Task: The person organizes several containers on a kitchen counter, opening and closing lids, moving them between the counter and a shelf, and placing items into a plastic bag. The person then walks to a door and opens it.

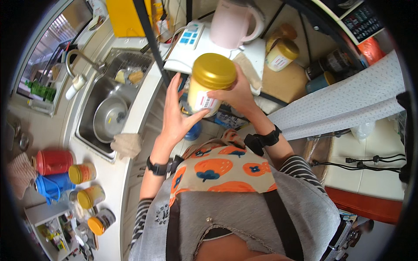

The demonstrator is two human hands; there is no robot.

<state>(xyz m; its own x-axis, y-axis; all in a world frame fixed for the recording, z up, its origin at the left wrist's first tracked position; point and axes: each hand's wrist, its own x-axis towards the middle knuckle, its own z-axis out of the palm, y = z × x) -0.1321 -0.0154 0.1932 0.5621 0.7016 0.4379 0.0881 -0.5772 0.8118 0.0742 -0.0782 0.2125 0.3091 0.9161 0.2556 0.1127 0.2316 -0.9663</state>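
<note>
In front of me is a pale yellow jar [214,76] with a gold screw lid and a white printed label. My right hand [241,93] grips it from the right, thumb across the label and fingers hidden behind. On the other side my left hand [174,112] is spread. Its thumb tip overlaps the jar's lower edge, while its fingers stand apart from the wall. Beyond the jar, a pink electric kettle [228,27] stands on a white board [178,63]. A similar gold-lidded jar [281,58] stands on the brown shelf [284,86].
At left, a steel sink [88,130] holds a metal basin [107,125], with a beige cloth [127,145] over its edge. Several lidded jars, one an orange-lidded jar [101,222], line the counter [111,195]. A black rack post [148,29] rises near the sink. A patterned curtain [336,101] hangs right.
</note>
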